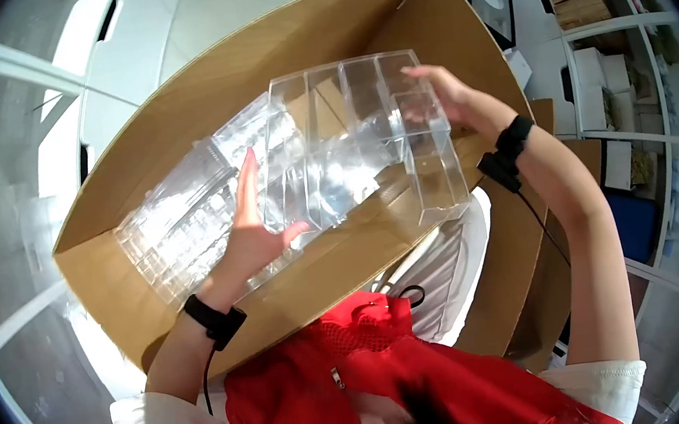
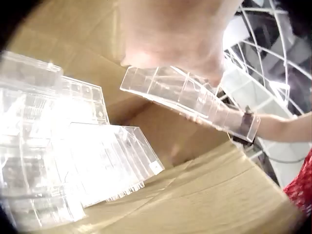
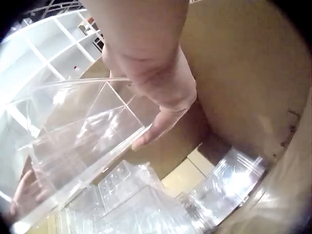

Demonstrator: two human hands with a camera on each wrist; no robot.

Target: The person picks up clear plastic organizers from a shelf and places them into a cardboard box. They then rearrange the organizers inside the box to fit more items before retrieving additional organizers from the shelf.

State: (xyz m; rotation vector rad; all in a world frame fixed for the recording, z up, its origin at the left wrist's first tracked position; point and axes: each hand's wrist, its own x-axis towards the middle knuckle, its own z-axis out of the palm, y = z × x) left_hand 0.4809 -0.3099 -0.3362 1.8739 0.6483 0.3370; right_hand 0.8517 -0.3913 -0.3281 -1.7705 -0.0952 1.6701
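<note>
A clear plastic divided tray (image 1: 373, 137) is held up over the open cardboard box (image 1: 284, 314). My right hand (image 1: 448, 99) grips its right end, the thumb along the edge in the right wrist view, where the tray (image 3: 87, 131) slants down to the left. At the tray's left side stands my left hand (image 1: 255, 238), fingers straight and thumb spread; whether its palm touches the tray cannot be told. More clear plastic containers (image 1: 181, 221) lie inside the box, and in the left wrist view these containers (image 2: 107, 161) are stacked at the left.
White shelves (image 1: 619, 130) with boxes and bins stand at the right. Another cardboard box (image 1: 505, 302) is beside the first at the lower right, near a white bag (image 1: 455, 274). A black-framed item (image 1: 492, 6) leans behind the box's far right corner.
</note>
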